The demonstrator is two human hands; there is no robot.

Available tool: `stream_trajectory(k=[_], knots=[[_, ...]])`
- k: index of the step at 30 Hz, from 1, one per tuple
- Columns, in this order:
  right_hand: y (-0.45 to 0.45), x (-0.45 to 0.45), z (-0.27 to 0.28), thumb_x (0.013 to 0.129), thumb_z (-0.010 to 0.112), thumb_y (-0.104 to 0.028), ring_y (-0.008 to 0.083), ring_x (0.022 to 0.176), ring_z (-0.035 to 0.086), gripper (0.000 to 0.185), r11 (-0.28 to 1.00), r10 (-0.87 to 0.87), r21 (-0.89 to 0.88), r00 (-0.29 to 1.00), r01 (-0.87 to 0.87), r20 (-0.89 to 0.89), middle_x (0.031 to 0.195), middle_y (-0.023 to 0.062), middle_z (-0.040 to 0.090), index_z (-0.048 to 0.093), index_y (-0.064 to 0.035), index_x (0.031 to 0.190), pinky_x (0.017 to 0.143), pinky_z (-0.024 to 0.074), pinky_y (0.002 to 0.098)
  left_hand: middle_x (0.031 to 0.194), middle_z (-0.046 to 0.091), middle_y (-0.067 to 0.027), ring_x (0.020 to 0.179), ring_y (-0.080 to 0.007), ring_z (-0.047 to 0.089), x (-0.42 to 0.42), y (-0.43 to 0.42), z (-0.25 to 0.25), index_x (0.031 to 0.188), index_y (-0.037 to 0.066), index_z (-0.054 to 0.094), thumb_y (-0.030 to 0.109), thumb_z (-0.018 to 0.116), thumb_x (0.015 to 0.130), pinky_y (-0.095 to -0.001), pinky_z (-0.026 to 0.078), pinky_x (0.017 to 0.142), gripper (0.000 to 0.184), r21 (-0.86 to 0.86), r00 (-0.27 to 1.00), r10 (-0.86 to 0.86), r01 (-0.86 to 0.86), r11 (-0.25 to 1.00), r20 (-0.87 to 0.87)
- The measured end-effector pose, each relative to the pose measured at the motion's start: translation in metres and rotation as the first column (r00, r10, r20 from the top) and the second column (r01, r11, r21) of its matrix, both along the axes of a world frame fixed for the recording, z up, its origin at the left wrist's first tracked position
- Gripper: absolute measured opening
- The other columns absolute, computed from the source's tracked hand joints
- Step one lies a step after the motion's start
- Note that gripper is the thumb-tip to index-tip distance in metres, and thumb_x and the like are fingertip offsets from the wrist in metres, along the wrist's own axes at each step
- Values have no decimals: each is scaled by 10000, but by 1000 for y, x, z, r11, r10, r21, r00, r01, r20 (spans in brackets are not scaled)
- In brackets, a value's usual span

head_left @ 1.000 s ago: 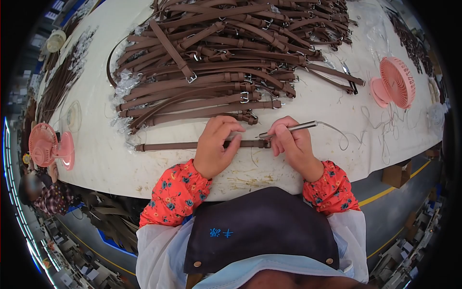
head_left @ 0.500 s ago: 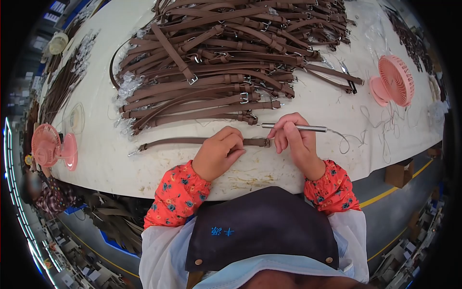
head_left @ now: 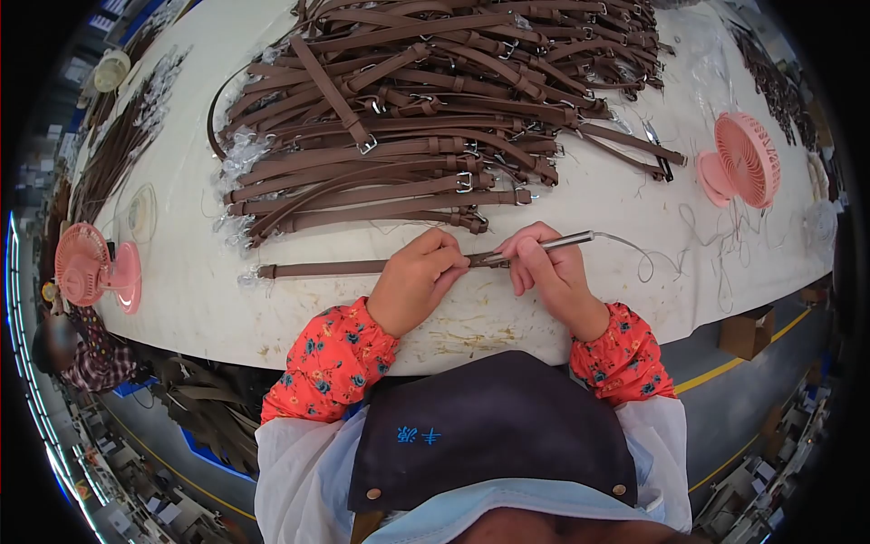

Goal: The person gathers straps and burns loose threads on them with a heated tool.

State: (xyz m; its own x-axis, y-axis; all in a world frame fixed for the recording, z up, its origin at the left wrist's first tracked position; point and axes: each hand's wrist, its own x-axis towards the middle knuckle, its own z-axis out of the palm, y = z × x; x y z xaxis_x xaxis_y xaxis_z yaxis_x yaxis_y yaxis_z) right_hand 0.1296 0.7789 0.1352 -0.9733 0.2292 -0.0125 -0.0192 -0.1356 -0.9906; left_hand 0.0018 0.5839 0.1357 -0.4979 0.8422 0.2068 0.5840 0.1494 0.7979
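Strap, brown and narrow, lies across the counter, just on my side of the pile of straps and apart from it. My left hand is pinched on it near its right end, thumb and fingertips together. My right hand, also on the near side of the pile, is closed around a slim metal pen-like tool, with a thin wire trailing from its back end. The tool's tip is at the strap's right end, close to my left fingertips; I cannot tell whether it touches. 2 pink fans flank the pile: 1 left fan and 1 right fan. Clear plastic wrap bunches at the pile's left edge.
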Motion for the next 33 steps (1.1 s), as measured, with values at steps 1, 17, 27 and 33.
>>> stream_trajectory(k=[1,17,27,33], knots=[[0,0,0,1091,474,-255,62,534,512,294,1000,2,10,1000,-2,10,621,-4,548,605,-7,1004,513,394,231,981,648,-98,805,-243,664,0,0,-1,956,17,704,-28,736,838,-319,536,707,130,4,1000,0,0,1000,-12],[0,-2,5,1081,486,-238,61,513,521,300,999,-18,47,999,16,38,599,-1,567,626,-2,958,496,399,238,1023,651,-119,769,-250,641,-1,2,10,1004,21,645,12,703,889,-329,521,660,129,2,985,46,-47,999,165],[1,-2,3,1081,478,-234,68,515,522,328,999,-15,48,999,12,50,596,14,568,640,14,940,507,403,239,954,650,-91,883,-312,646,6,12,1,948,45,630,-8,708,830,-384,536,744,150,-24,980,44,-50,998,-193],[0,-2,4,1080,475,-225,76,512,525,344,999,-12,43,998,9,65,615,23,577,648,24,916,509,411,249,936,656,-82,884,-306,649,8,13,0,953,52,633,1,716,828,-385,536,740,158,-10,977,62,-65,998,-204]])
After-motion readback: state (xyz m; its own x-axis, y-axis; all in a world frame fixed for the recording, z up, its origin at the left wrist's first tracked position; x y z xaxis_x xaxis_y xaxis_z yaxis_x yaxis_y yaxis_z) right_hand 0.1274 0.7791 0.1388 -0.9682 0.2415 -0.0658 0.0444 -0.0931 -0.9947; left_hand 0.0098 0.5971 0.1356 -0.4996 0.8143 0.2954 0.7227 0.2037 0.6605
